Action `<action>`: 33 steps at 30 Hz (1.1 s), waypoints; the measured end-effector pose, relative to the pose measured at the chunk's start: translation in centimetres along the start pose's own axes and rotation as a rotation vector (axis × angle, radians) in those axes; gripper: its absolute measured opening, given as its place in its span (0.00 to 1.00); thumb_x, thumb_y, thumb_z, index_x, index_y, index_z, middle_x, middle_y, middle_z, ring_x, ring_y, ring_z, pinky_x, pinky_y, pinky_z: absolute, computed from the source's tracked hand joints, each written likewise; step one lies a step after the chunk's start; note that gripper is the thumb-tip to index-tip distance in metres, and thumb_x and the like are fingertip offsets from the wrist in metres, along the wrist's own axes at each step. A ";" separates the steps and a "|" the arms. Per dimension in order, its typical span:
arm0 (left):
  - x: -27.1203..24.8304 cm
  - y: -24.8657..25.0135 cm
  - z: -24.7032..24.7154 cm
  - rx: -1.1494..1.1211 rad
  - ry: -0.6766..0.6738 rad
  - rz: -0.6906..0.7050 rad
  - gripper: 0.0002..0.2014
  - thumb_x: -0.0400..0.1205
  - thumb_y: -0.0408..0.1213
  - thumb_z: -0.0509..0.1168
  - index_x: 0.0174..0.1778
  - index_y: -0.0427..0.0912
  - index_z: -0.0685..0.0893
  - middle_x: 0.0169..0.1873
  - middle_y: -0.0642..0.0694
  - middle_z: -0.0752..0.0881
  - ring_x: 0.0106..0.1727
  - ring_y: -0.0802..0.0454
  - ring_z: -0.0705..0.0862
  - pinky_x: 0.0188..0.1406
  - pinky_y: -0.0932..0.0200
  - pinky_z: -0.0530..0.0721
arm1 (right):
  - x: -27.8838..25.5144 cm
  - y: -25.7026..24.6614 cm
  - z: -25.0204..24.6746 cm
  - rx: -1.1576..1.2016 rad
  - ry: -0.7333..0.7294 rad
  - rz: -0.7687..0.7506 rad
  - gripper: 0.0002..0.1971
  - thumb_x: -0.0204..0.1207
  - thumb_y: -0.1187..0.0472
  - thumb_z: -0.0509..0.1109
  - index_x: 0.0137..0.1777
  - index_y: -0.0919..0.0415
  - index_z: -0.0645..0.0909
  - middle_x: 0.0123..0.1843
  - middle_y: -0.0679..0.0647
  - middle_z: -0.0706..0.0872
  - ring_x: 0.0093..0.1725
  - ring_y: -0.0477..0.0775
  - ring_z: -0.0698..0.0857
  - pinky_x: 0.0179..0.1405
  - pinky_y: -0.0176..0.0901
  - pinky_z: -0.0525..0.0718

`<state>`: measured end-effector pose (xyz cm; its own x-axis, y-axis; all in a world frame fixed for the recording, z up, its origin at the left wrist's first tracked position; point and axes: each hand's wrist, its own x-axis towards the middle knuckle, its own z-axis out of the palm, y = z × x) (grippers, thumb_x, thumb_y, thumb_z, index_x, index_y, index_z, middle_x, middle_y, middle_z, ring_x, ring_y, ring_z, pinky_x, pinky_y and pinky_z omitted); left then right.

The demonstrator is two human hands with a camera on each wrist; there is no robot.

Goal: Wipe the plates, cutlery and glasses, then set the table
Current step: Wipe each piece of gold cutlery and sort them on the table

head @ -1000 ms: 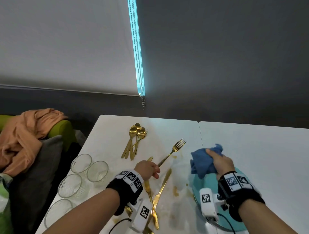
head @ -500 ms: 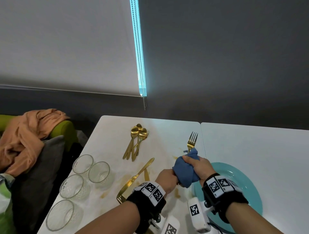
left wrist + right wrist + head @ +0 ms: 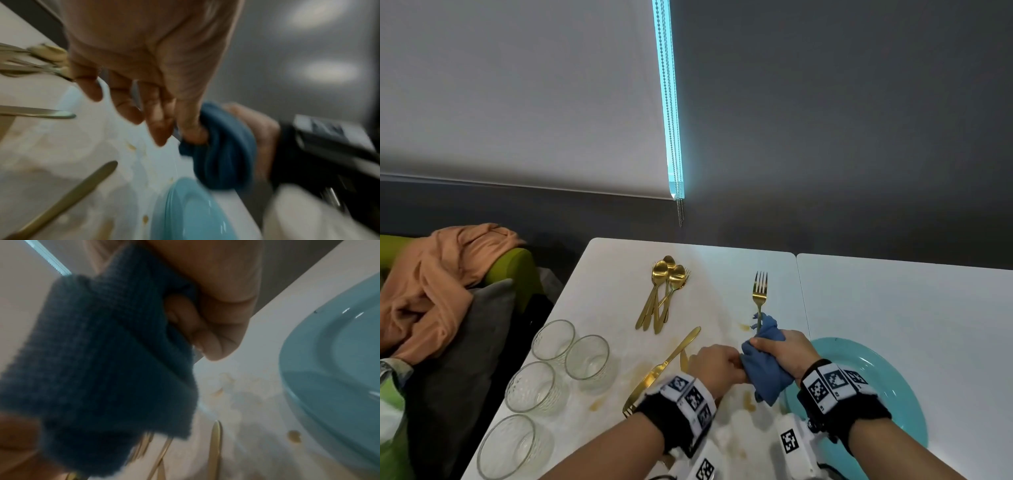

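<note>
At far left an orange garment (image 3: 431, 281) is draped over a green seat back (image 3: 515, 263), with a grey cushion (image 3: 465, 346) leaning just below it. On the far wall hangs a pale roller blind (image 3: 517, 96); its bead chain (image 3: 679, 209) dangles beside a bright cyan strip of light (image 3: 667, 92)

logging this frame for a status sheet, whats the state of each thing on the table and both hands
fork: lifted, handle wrapped in the cloth, tines pointing away
blue cloth: bunched round the fork handle
right hand: grips the cloth
left hand: holds the fork's handle end
teal plate: flat on the table, bare
glasses: four, upright, empty
spoons: lying bunched
knife: lying flat
table: yellowish smears near the cutlery
</note>
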<state>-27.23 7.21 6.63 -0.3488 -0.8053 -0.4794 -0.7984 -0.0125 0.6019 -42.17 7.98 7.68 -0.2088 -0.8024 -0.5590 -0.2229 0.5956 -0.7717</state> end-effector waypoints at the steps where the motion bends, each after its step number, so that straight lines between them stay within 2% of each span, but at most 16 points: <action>1: 0.4 -0.4 -0.8 -0.061 0.003 -0.033 0.02 0.73 0.42 0.72 0.38 0.53 0.85 0.37 0.52 0.84 0.46 0.53 0.81 0.49 0.60 0.78 | 0.1 0.1 -0.1 -0.039 -0.003 0.006 0.06 0.71 0.60 0.75 0.36 0.59 0.82 0.36 0.55 0.86 0.41 0.55 0.84 0.41 0.41 0.81; 4: 2.5 -1.5 -3.1 -0.278 0.056 -0.090 0.10 0.78 0.42 0.69 0.53 0.46 0.87 0.47 0.48 0.88 0.50 0.55 0.82 0.56 0.59 0.81 | 0.4 0.3 0.1 -0.176 -0.045 0.018 0.07 0.68 0.58 0.77 0.36 0.59 0.83 0.40 0.58 0.87 0.43 0.56 0.84 0.45 0.42 0.81; 6: 3.7 -1.4 -3.6 -0.346 0.073 -0.084 0.13 0.81 0.45 0.66 0.55 0.42 0.87 0.51 0.45 0.90 0.50 0.54 0.83 0.60 0.56 0.81 | 0.4 0.1 0.9 -0.259 -0.086 0.011 0.07 0.67 0.57 0.77 0.36 0.58 0.83 0.42 0.58 0.88 0.44 0.56 0.84 0.48 0.43 0.82; 8: 4.9 -1.2 -3.4 -0.380 0.071 -0.089 0.14 0.80 0.45 0.66 0.54 0.39 0.88 0.51 0.44 0.90 0.50 0.54 0.83 0.60 0.56 0.81 | 0.7 -0.2 2.0 -0.326 -0.115 -0.006 0.08 0.67 0.55 0.77 0.36 0.56 0.82 0.43 0.57 0.86 0.44 0.55 0.83 0.46 0.42 0.80; 11: 6.3 -1.1 -3.0 -0.442 0.072 -0.133 0.13 0.79 0.39 0.67 0.53 0.35 0.88 0.54 0.40 0.89 0.55 0.48 0.85 0.63 0.54 0.82 | 1.2 -1.0 3.1 -0.367 -0.123 -0.024 0.10 0.67 0.54 0.77 0.31 0.50 0.77 0.43 0.56 0.85 0.45 0.53 0.82 0.44 0.39 0.77; 12: 6.8 -1.3 -3.1 -0.458 0.081 -0.154 0.12 0.79 0.37 0.67 0.54 0.34 0.88 0.55 0.38 0.89 0.56 0.46 0.85 0.62 0.54 0.82 | 1.4 -1.2 3.3 -0.384 -0.125 -0.026 0.11 0.67 0.54 0.77 0.31 0.50 0.77 0.44 0.56 0.85 0.46 0.53 0.82 0.45 0.39 0.78; 15: 8.5 -1.9 -4.7 -0.494 0.144 -0.207 0.13 0.82 0.37 0.65 0.57 0.33 0.86 0.58 0.37 0.87 0.53 0.46 0.85 0.48 0.62 0.80 | 1.9 -1.5 3.6 -0.471 -0.166 -0.031 0.11 0.66 0.51 0.78 0.33 0.52 0.78 0.49 0.59 0.88 0.49 0.54 0.83 0.49 0.42 0.80; 16: 9.1 -2.3 -5.6 -0.476 0.171 -0.233 0.14 0.82 0.38 0.64 0.59 0.34 0.86 0.59 0.37 0.87 0.57 0.44 0.85 0.50 0.61 0.79 | 2.1 -1.6 3.6 -0.507 -0.181 -0.028 0.11 0.66 0.51 0.77 0.33 0.53 0.78 0.49 0.58 0.87 0.49 0.54 0.83 0.48 0.41 0.79; 18: 10.4 -3.5 -7.7 -0.362 0.225 -0.287 0.16 0.82 0.43 0.64 0.60 0.37 0.85 0.60 0.40 0.87 0.63 0.43 0.83 0.59 0.57 0.79 | 2.6 -1.6 3.3 -0.537 -0.179 -0.021 0.10 0.67 0.50 0.76 0.35 0.54 0.80 0.47 0.55 0.86 0.48 0.52 0.82 0.46 0.37 0.76; 20: 11.7 -5.1 -9.3 -0.190 0.263 -0.355 0.16 0.82 0.46 0.63 0.60 0.41 0.85 0.60 0.42 0.86 0.63 0.43 0.83 0.62 0.55 0.79 | 3.1 -1.6 2.8 -0.517 -0.132 -0.006 0.11 0.67 0.50 0.76 0.42 0.56 0.84 0.48 0.55 0.87 0.50 0.52 0.83 0.46 0.36 0.76; 22: 12.9 -6.7 -10.4 -0.020 0.277 -0.433 0.15 0.81 0.47 0.65 0.57 0.42 0.86 0.58 0.44 0.86 0.62 0.43 0.83 0.65 0.52 0.80 | 3.3 -1.6 2.0 -0.502 -0.094 0.010 0.10 0.68 0.50 0.76 0.41 0.54 0.83 0.44 0.52 0.86 0.49 0.52 0.83 0.46 0.36 0.76; 25: 14.7 -8.8 -10.8 0.056 0.296 -0.510 0.12 0.76 0.45 0.68 0.48 0.41 0.87 0.52 0.42 0.88 0.56 0.41 0.84 0.63 0.46 0.81 | 3.3 -1.4 0.8 -0.518 -0.077 0.026 0.09 0.69 0.50 0.75 0.36 0.51 0.79 0.41 0.50 0.84 0.47 0.50 0.82 0.45 0.36 0.74; 27: 15.4 -9.5 -10.7 0.077 0.324 -0.536 0.09 0.76 0.43 0.67 0.43 0.41 0.87 0.48 0.43 0.88 0.54 0.41 0.85 0.63 0.47 0.80 | 3.0 -1.2 0.1 -0.516 -0.059 0.031 0.10 0.68 0.49 0.75 0.34 0.51 0.79 0.42 0.51 0.85 0.48 0.52 0.83 0.47 0.39 0.77; 29: 15.7 -9.6 -10.7 0.131 0.353 -0.546 0.08 0.78 0.42 0.65 0.42 0.42 0.86 0.45 0.46 0.87 0.54 0.42 0.84 0.63 0.50 0.76 | 2.7 -0.8 -0.4 -0.500 -0.040 0.039 0.12 0.69 0.50 0.75 0.30 0.50 0.77 0.38 0.50 0.85 0.48 0.53 0.84 0.48 0.40 0.80; 31: 15.7 -9.7 -10.8 0.201 0.380 -0.540 0.08 0.80 0.41 0.62 0.44 0.44 0.85 0.47 0.45 0.87 0.55 0.43 0.83 0.61 0.49 0.71 | 2.4 -0.5 -0.7 -0.466 -0.022 0.048 0.13 0.69 0.52 0.75 0.28 0.49 0.76 0.33 0.47 0.83 0.45 0.52 0.83 0.44 0.38 0.79; 33: 15.2 -9.9 -10.7 0.246 0.390 -0.533 0.07 0.81 0.40 0.61 0.42 0.45 0.84 0.47 0.44 0.87 0.54 0.43 0.83 0.59 0.49 0.69 | 2.1 -0.3 -0.9 -0.464 -0.008 0.044 0.13 0.69 0.52 0.75 0.28 0.49 0.76 0.34 0.48 0.83 0.45 0.52 0.83 0.46 0.40 0.80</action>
<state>-19.33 -11.21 0.22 0.2848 -0.8811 -0.3774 -0.9157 -0.3666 0.1648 -43.40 6.17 6.96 -0.2201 -0.7753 -0.5920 -0.6168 0.5808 -0.5313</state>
